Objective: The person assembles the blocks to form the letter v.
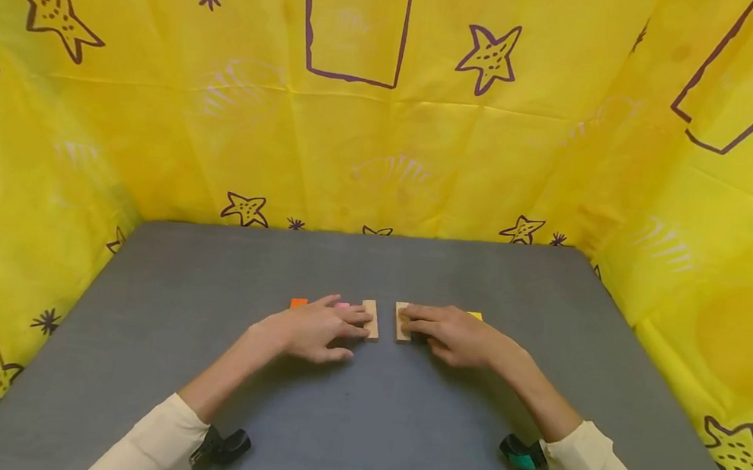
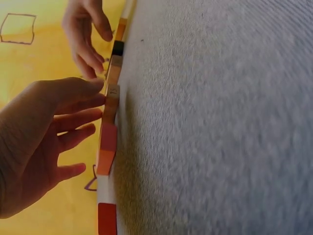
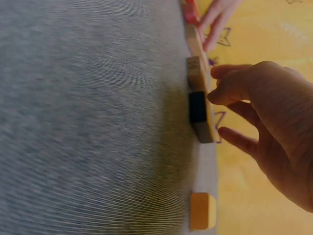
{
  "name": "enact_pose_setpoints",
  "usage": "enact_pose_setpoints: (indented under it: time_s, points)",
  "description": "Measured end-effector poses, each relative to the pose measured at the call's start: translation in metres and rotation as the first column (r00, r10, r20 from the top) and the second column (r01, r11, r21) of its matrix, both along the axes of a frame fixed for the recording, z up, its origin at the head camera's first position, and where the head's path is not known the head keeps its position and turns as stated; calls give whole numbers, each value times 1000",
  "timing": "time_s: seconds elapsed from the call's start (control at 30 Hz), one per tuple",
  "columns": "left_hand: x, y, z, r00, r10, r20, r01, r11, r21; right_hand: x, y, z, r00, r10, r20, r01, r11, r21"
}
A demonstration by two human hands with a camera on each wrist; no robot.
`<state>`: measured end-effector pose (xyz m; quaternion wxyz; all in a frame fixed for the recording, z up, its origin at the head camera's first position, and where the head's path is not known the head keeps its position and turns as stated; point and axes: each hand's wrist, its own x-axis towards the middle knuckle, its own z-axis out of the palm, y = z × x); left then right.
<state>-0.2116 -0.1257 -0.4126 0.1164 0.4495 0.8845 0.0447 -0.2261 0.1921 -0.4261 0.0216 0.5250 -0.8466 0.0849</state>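
Two plain wooden blocks, a left one (image 1: 371, 321) and a right one (image 1: 401, 320), stand a small gap apart on the grey table. My left hand (image 1: 318, 328) reaches over the left block, fingertips on it, fingers loosely spread and thumb held away. Across from it, my right hand (image 1: 462, 337) has its fingertips on the right block. Dark marks show on a wooden block (image 3: 194, 71) in the right wrist view. Beside it, near my right fingers, is a black block (image 3: 197, 107). A pink block (image 2: 108, 136) lies near my left fingers.
In the row are also an orange block (image 1: 299, 303) at left and a yellow block (image 1: 475, 315) partly behind my right hand. A red block (image 2: 107, 218) ends the left wrist view's row. A yellow patterned cloth (image 1: 387, 129) surrounds the table (image 1: 341, 438).
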Motion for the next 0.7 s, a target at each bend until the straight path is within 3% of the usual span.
enact_pose_setpoints:
  time_s: [0.17, 0.3, 0.47, 0.7]
  points:
    - [0, 7, -1, 1000, 7, 13, -7, 1000, 4, 6, 0, -3, 1000, -13, 15, 12, 999, 30]
    - [-2, 11, -2, 999, 5, 32, -5, 1000, 15, 11, 0, -2, 998, -53, -12, 54, 997, 61]
    - [-5, 14, -3, 999, -4, 40, 3, 1000, 29, 13, -4, -4, 997, -35, -68, 39, 997, 66]
    - [-5, 14, -4, 999, -2, 48, 0, 999, 45, 19, -9, -6, 995, -61, -80, 67, 994, 83]
